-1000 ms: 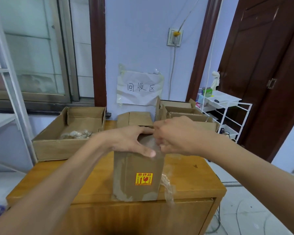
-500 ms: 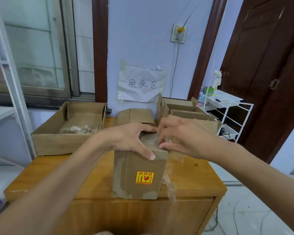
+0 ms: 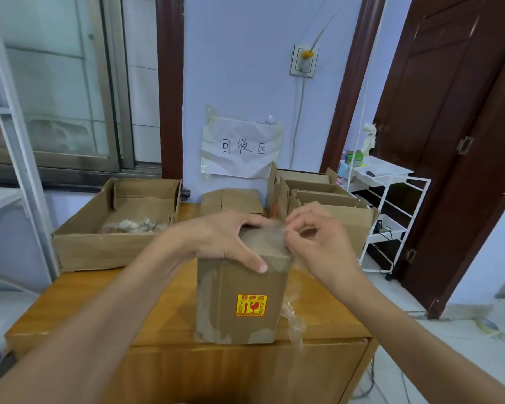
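The left hand [image 3: 225,243] grips the box [image 3: 239,301]; fingers [image 3: 292,228] of the right hand [image 3: 321,246] pinch seemingly clear tape [image 3: 294,317].

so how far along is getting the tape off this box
Partly done: a strip of clear tape already hangs loose down the right side of the box. In hand: the left hand grips the box top while the right hand pinches tape at the top right edge. Left: the top is closed, and what look like dull tape bands run along the front's edges.
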Tool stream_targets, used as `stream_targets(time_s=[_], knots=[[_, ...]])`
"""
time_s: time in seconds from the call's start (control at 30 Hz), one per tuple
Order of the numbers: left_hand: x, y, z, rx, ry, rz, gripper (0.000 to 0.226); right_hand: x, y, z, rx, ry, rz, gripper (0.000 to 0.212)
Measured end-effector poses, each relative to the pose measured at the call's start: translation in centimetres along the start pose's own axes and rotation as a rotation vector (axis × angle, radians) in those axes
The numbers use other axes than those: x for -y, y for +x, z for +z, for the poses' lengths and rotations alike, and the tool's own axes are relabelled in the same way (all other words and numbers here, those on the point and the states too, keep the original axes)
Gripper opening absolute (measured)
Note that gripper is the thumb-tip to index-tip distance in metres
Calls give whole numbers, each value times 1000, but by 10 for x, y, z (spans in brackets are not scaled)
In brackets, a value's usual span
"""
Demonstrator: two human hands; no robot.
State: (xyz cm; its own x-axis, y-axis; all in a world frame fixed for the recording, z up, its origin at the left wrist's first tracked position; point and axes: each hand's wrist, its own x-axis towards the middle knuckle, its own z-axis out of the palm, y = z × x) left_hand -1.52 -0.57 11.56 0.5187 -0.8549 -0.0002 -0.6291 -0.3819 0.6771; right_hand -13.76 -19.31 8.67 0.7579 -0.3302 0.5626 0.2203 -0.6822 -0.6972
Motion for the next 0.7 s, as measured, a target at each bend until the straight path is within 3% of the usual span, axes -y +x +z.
stream_targets(time_s=[0.1, 0.2, 0.33, 0.37, 0.47, 0.57, 0.7], knots=[[2, 0, -4, -22, -23, -34, 91, -9, -8, 4, -137, 149, 193, 17], [1, 4, -1, -10, -19, -20, 92, -8, -15, 7, -129, 176, 207, 14], [-1, 8, 2, -20, -4, 1, 88, 4, -6, 7, -28, -90, 159, 51], [0, 7, 2, -29, 1, 1, 87, 6, -3, 7, -6, -180, 163, 51], [1, 5, 3, -39, -9, -7, 89, 6, 3, 4, -46, -241, 193, 22], [0, 5, 4, -34, 3, -11, 91, 4, 4, -2, -52, -10, 287, 14], [-4, 1, 3, -34, -26, -31, 84, -1, -10, -9, -188, 333, 471, 9]])
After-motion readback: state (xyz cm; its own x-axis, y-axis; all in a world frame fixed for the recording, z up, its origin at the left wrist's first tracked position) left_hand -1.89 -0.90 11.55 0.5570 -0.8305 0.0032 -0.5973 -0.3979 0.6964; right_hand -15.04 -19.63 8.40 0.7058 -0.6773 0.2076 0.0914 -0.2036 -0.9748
